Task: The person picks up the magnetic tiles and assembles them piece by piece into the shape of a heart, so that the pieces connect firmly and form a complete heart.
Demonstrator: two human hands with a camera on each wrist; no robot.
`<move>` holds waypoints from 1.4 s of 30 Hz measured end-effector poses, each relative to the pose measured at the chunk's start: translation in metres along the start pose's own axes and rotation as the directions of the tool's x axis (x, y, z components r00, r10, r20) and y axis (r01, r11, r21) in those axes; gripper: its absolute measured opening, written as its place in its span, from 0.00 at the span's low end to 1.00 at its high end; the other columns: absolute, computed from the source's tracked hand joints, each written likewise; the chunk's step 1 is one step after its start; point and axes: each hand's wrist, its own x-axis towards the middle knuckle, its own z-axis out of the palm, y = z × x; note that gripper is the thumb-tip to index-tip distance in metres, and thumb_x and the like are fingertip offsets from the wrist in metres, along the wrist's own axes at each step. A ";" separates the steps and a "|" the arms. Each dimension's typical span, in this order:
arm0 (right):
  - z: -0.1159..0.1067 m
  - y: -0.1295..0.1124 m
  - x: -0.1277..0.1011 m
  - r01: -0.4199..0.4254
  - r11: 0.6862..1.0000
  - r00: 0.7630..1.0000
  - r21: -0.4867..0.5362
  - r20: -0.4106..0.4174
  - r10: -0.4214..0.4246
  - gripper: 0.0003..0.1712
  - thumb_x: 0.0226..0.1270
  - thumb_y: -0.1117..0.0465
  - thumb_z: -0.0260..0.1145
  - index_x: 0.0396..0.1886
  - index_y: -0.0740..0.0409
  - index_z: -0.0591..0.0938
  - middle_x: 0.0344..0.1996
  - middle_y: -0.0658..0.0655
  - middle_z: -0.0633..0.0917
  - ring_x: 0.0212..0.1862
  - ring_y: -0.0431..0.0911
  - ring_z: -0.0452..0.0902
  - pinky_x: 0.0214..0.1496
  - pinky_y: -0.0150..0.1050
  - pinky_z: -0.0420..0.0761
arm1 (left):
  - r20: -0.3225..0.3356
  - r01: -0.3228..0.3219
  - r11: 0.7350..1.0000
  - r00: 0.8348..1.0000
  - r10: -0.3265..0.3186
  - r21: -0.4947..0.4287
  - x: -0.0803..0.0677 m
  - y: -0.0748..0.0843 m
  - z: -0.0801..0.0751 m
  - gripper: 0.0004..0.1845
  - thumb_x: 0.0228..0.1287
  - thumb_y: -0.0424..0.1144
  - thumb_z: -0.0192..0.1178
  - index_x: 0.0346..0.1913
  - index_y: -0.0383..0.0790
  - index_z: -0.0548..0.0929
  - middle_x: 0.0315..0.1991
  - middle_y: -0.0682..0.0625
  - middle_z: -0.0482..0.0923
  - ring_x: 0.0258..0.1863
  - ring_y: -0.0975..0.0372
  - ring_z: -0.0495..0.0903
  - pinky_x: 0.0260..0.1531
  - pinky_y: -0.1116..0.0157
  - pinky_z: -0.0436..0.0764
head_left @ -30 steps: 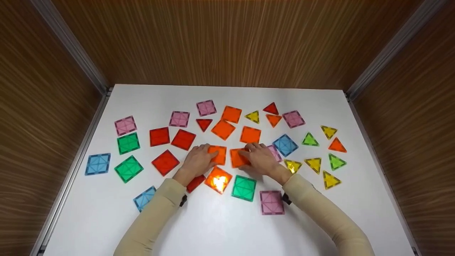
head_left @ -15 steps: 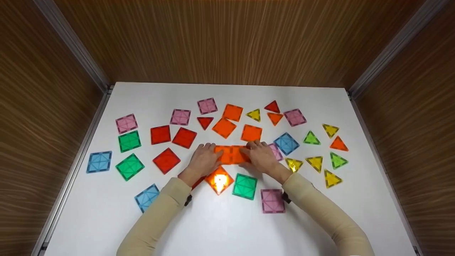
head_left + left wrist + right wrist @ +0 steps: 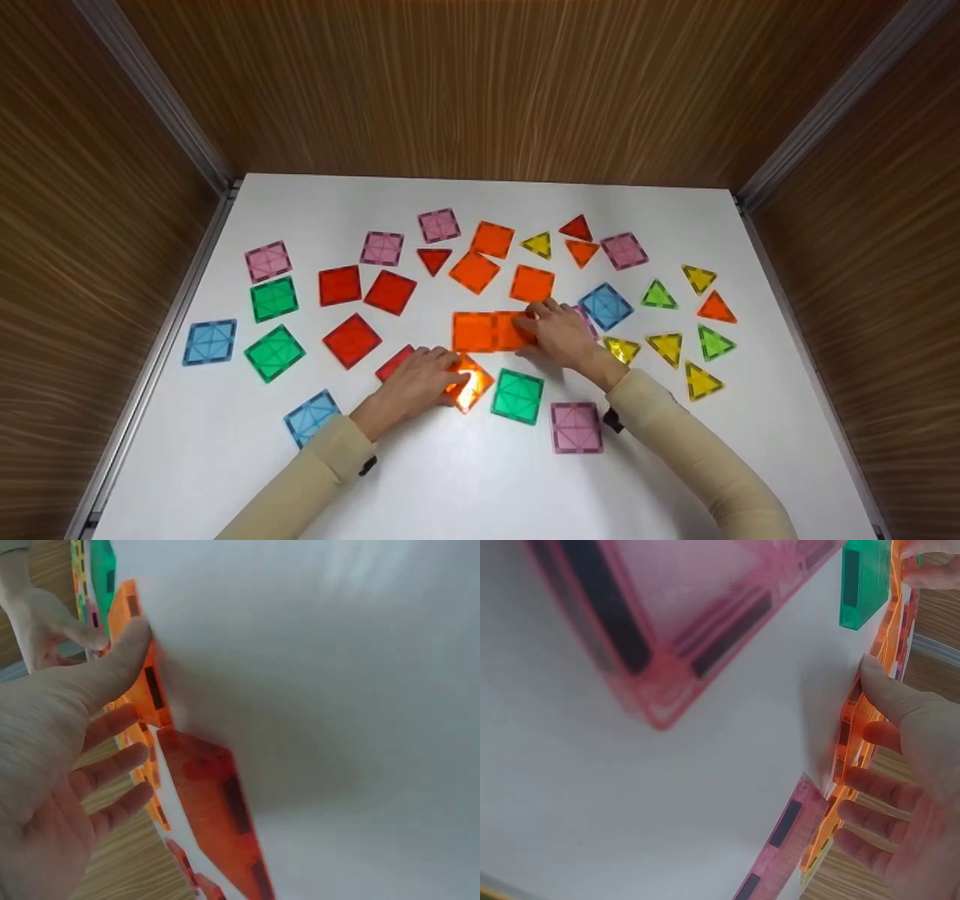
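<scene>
Two orange square magnetic tiles lie edge to edge mid-table, a left one point(image 3: 473, 331) and a right one point(image 3: 508, 330). My right hand point(image 3: 564, 335) holds the right tile by its outer end; in the right wrist view its thumb meets the near edge of that tile point(image 3: 849, 731) and the other fingers spread beyond. Just below the pair, my left hand point(image 3: 414, 386) grips a glare-lit orange square tile point(image 3: 478, 384). The left wrist view shows the thumb on this tile's edge point(image 3: 154, 686). A red square tile point(image 3: 393, 364) is partly covered by the left hand.
Beyond the pair lie more orange squares point(image 3: 532, 283). Red point(image 3: 352, 340), green point(image 3: 517, 396), blue point(image 3: 606, 306) and pink point(image 3: 577, 427) squares surround the hands. Several small triangles point(image 3: 665, 348) lie on the right. Wood-grain panels point(image 3: 480, 90) enclose the white table point(image 3: 465, 487).
The left orange tile has slid right until it meets the right one. My left hand has since left it and moved down to the glare-lit orange tile. My right hand has stayed at its tile.
</scene>
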 end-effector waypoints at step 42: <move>0.010 -0.048 -0.062 0.145 0.985 0.988 -0.095 -0.047 -0.149 0.31 0.66 0.38 0.74 0.65 0.44 0.86 0.59 0.57 0.85 0.54 0.54 0.82 0.58 0.52 0.87 | -0.005 0.058 0.998 0.998 -0.058 0.013 0.024 0.000 0.007 0.37 0.73 0.63 0.61 0.77 0.47 0.74 0.76 0.40 0.73 0.75 0.47 0.74 0.74 0.46 0.75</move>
